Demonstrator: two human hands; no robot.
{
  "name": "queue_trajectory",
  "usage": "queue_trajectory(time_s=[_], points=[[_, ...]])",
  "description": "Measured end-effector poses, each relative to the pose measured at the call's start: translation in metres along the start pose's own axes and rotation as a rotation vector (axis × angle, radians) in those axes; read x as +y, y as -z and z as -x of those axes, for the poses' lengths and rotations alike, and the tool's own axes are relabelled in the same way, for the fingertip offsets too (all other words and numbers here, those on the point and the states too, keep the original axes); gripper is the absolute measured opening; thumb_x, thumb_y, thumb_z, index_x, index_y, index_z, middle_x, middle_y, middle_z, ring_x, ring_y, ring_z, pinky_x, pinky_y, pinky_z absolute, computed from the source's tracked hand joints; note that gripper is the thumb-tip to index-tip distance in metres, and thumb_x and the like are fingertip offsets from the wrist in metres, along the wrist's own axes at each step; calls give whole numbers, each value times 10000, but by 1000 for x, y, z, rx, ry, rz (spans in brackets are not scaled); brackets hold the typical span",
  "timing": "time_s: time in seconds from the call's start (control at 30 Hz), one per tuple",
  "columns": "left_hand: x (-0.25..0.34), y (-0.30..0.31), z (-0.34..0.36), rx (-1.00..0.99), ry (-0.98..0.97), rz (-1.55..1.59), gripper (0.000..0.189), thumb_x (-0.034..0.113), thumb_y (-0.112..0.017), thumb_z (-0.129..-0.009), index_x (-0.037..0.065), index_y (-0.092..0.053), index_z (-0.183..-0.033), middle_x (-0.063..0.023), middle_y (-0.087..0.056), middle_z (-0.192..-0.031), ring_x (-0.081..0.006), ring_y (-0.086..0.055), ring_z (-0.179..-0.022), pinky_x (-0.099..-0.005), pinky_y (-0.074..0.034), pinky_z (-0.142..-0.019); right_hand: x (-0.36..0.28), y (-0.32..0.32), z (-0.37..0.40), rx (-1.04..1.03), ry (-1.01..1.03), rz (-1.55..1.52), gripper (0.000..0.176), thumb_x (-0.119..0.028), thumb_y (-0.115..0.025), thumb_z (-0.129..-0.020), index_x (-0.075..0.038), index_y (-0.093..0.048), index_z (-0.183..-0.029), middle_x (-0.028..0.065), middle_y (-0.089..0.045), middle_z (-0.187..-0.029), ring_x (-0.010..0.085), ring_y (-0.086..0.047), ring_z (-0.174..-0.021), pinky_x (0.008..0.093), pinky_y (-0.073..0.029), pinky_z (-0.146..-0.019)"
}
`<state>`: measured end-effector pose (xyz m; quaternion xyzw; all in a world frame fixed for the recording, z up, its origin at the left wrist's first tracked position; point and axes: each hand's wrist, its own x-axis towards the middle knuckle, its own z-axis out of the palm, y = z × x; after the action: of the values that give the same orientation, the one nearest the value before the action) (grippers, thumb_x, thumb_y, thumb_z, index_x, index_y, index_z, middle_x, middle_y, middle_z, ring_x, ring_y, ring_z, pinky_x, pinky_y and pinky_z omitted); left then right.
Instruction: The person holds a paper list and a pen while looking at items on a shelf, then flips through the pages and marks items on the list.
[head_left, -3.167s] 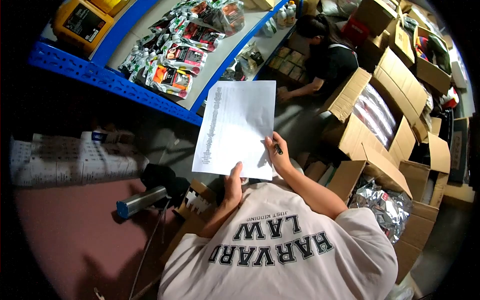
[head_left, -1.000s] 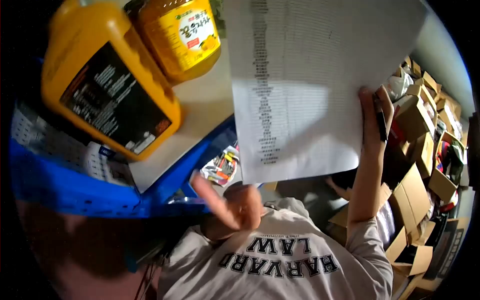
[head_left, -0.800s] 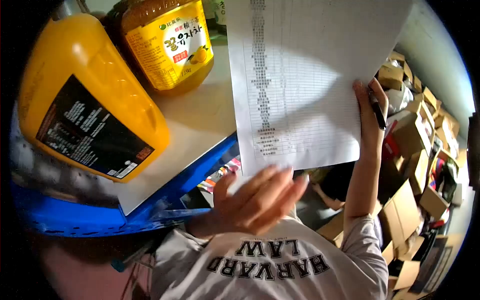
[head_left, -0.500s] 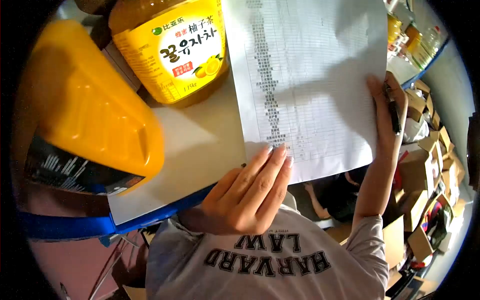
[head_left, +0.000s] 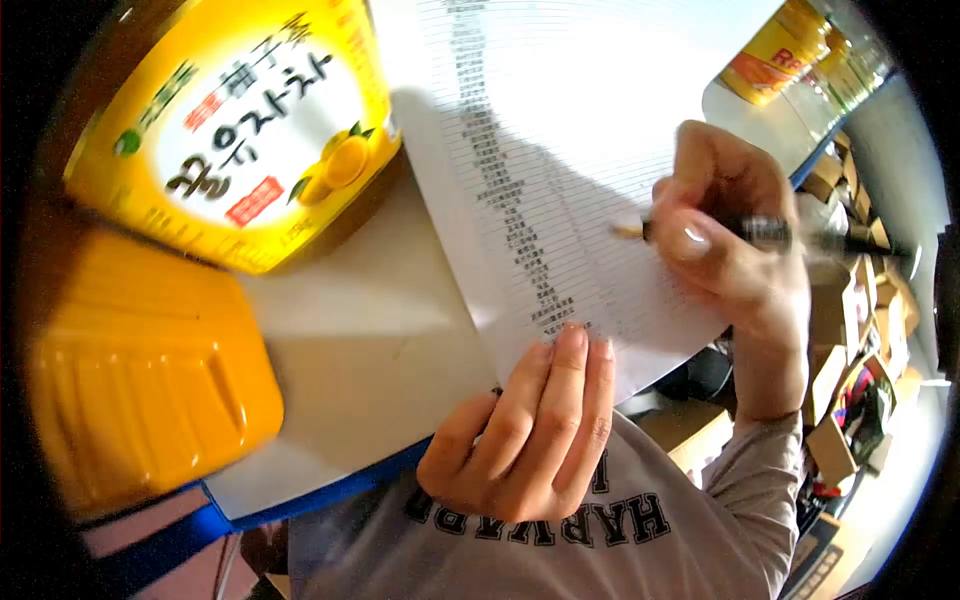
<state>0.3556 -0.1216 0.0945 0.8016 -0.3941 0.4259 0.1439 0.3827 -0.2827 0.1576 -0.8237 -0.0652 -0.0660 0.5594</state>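
Observation:
My right hand (head_left: 735,230) is closed around a black pen (head_left: 765,232), its tip pointing left over a printed sheet of paper (head_left: 560,130). The pen's far end is blurred. Rows of small printed text run down the sheet beside a lined table. My left hand (head_left: 525,430) lies with fingers stretched out, fingertips on the lower edge of the sheet. To the left of the paper lies a jar with a yellow citron tea label (head_left: 260,140), partly cut off by the view. Below it is an orange plastic bottle (head_left: 160,370).
The white tabletop (head_left: 370,330) has a blue edge (head_left: 330,495) close to my body. At the upper right stand a yellow-labelled container (head_left: 780,50) and clear bottles (head_left: 850,75). Open cardboard boxes (head_left: 840,350) are piled on the right, below table level.
My right hand has moved from the sheet's right edge to over its rows, swinging the pen to point left. The view has shifted, and the jar and bottle appear further left.

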Motion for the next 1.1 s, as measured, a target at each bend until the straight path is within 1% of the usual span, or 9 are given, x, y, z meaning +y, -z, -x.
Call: queue_trajectory(time_s=[0.03, 0.07, 0.13, 0.23, 0.37, 0.5, 0.53, 0.63, 1.1], points=[[0, 0, 0, 2, -17, -7, 110, 83, -536, -696, 71, -608, -778, -42, -596, -801, -108, -522, -622, -179, -351, -488, 3, 3, -3, 20, 3, 160, 238, -222, -567, -720, -42, -427, -651, -31, -369, -487, 25, -296, -401, 178, -203, -378], [-1, -2, 0, 6, -36, -16, 106, 82, -534, -700, 70, -605, -778, -44, -597, -804, -107, -517, -629, -177, -353, -492, 5, -1, -5, 98, 4, 47, 246, -197, -545, -745, -62, -403, -594, -63, -316, -486, 5, -271, -426, 186, -173, -385], [-6, -14, -1, 78, -85, -58, 75, 82, -527, -718, 72, -582, -768, -54, -604, -807, -106, -500, -656, -166, -357, -497, 5, 1, -9, 128, -47, 66, 328, -312, -503, -773, -68, -403, -577, -58, -328, -492, 7, -281, -432, 173, -188, -390], [-9, -21, 2, 165, -31, -141, 117, 191, -482, -712, 180, -554, -620, 75, -611, -705, -5, -487, -622, -160, -250, -572, 7, 2, -21, 162, -33, 151, 442, -462, -474, -754, -67, -402, -570, -49, -344, -501, 21, -297, -428, 161, -204, -393], [-16, -24, -2, 227, -57, -169, 105, 216, -503, -704, 183, -537, -611, 76, -613, -706, -9, -475, -607, -165, -251, -572, 7, 4, -29, 164, 28, 322, 466, -490, -516, -713, -92, -355, -532, -51, -266, -485, 34, -266, -423, 181, -197, -385], [-18, -17, -7, 151, -124, -124, 79, 182, -513, -725, 146, -527, -656, 33, -611, -739, -50, -475, -630, -170, -292, -574, 8, 8, -29, 230, 42, 273, 441, -281, -632, -679, -105, -272, -495, -60, -223, -483, 33, -213, -424, 203, -149, -387], [-20, -12, -7, 115, -170, -106, 54, 148, -511, -740, 110, -527, -705, -12, -610, -764, -88, -480, -640, -175, -331, -568, 9, 8, -28, 260, 79, 202, 378, -128, -576, -660, -100, -240, -489, -59, -205, -482, 33, -192, -424, 208, -143, -395], [-14, -3, -9, 45, -184, -79, 45, 114, -506, -758, 73, -522, -769, -59, -607, -795, -127, -486, -652, -179, -371, -557, 7, 15, -22, 300, 73, 190, 305, -45, -510, -630, -96, -241, -493, -58, -200, -485, 30, -189, -426, 202, -148, -403], [-8, 2, -7, 67, -199, -83, 43, 107, -499, -767, 74, -523, -782, -66, -607, -772, -124, -494, -650, -161, -381, -551, 5, 24, -13, 229, 86, 207, 295, -32, -495, -635, -107, -249, -490, -44, -210, -489, 36, -222, -390, 199, -177, -367]])
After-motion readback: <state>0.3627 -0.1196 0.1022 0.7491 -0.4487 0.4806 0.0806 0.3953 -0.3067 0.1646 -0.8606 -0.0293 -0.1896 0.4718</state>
